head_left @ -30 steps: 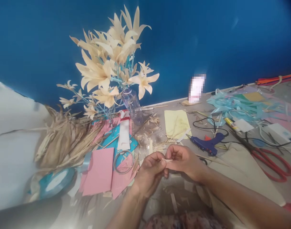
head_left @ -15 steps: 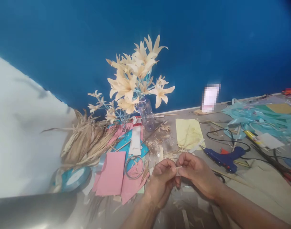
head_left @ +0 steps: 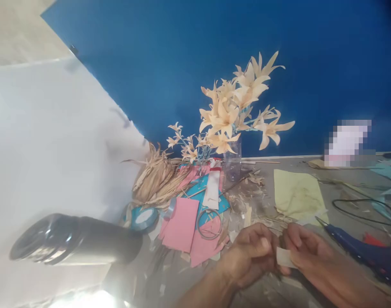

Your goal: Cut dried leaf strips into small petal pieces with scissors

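Observation:
My right hand (head_left: 313,252) pinches a small pale strip (head_left: 284,257), flat and cream-coloured, between thumb and fingers. Close beside it, my left hand (head_left: 251,254) is closed with its thumb pressed on the curled fingers; what they hold, if anything, I cannot make out. Both hands are raised over the front of the littered table. A blue glue gun (head_left: 358,250) lies to the right of my right hand, its tip pointing toward a yellow cloth-like sheet (head_left: 298,192). Left of my hands are pink paper sheets (head_left: 180,224) and a ring-shaped roll (head_left: 199,224).
Cream artificial flowers (head_left: 225,117) stand in a clear plastic bottle (head_left: 233,164) by the blue wall. Dried husks (head_left: 157,175) are heaped at the left, behind a roll of blue ribbon (head_left: 144,217). A shiny dark cylinder (head_left: 86,239) juts in at lower left. A black cord loops at right.
The view has swung left, so everything sits farther right and the dark cylinder shows more. My hands have drawn slightly apart, and the pale strip in my right hand is more exposed.

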Tool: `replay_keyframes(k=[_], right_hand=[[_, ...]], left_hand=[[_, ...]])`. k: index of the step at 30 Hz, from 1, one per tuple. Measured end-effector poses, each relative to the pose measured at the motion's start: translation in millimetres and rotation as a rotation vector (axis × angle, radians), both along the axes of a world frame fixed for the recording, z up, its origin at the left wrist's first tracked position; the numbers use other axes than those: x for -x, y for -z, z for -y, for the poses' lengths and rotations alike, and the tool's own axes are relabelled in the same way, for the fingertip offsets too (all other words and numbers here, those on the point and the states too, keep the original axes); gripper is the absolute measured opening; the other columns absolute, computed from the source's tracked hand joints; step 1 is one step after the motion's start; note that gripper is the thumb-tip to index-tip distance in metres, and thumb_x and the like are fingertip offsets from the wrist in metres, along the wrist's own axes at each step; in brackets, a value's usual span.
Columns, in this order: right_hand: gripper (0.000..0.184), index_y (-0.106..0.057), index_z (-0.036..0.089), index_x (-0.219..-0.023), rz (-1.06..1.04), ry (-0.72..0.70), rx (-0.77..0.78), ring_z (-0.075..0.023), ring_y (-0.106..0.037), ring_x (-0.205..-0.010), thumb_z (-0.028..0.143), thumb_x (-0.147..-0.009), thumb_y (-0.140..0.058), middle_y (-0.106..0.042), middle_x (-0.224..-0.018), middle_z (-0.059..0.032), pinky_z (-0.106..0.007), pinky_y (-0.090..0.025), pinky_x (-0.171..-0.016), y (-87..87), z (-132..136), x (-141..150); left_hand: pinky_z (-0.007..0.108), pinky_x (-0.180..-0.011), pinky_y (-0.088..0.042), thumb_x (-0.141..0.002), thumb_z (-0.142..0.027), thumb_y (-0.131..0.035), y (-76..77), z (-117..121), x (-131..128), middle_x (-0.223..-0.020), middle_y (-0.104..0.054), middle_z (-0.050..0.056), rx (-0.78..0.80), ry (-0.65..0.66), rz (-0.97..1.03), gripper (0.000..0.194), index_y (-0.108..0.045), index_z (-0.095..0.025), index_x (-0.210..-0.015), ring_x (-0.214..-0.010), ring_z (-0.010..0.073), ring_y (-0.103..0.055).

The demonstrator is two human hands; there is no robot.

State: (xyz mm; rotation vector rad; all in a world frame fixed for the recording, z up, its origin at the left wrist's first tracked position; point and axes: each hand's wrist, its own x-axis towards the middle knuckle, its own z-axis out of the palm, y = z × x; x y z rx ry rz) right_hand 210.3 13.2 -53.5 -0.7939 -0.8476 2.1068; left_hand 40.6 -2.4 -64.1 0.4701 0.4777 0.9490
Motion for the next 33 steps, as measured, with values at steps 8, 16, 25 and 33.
replay_keyframes(k=[8, 16, 25, 33], right_hand=[[0.042, -0.046, 0.02, -0.07, -0.036, 0.082, -0.007, -0.0142, -0.058, -0.052, 0.027, -0.065, -0.087, -0.054, -0.06, 0.0051, -0.027, -0.044, -0.053, 0.8, -3, 11], [0.037, -0.049, 0.021, -0.076, -0.055, 0.153, -0.054, -0.0134, -0.057, -0.056, 0.026, -0.069, -0.085, -0.057, -0.065, 0.0054, -0.027, -0.048, -0.055, 6.5, -8, 11], [0.039, -0.048, 0.02, -0.074, -0.161, 0.153, -0.052, -0.0132, -0.056, -0.059, 0.025, -0.066, -0.086, -0.055, -0.067, 0.0057, -0.026, -0.047, -0.054, 8.6, -6, 11], [0.027, -0.06, 0.019, -0.081, 0.379, 0.218, -0.421, -0.0149, -0.057, -0.068, 0.037, -0.073, -0.078, -0.063, -0.074, 0.0009, -0.026, -0.042, -0.063, -7.8, -15, -9]], left_hand=[[0.025, -0.058, -0.043, -0.064, -0.033, -0.086, -2.2, 2, -5, -0.061, -0.062, 0.004, 0.057, -0.042, -0.096, 0.034, -0.059, -0.013, -0.07, -0.056, 0.0125, -0.058], [0.027, -0.066, -0.044, -0.068, -0.042, -0.082, -16.6, -3, -5, -0.071, -0.063, 0.003, 0.062, -0.125, -0.132, 0.037, -0.061, -0.015, -0.079, -0.066, 0.0147, -0.058], [0.029, -0.07, -0.046, -0.07, -0.038, -0.081, -12.8, 0, -7, -0.076, -0.063, 0.004, 0.068, -0.116, -0.026, 0.031, -0.061, -0.015, -0.075, -0.072, 0.0164, -0.059], [0.024, -0.064, -0.045, -0.07, -0.022, -0.078, -4.2, -5, -11, -0.077, -0.067, 0.004, 0.002, -0.311, -0.271, 0.018, -0.066, -0.013, -0.08, -0.068, 0.0125, -0.06]])
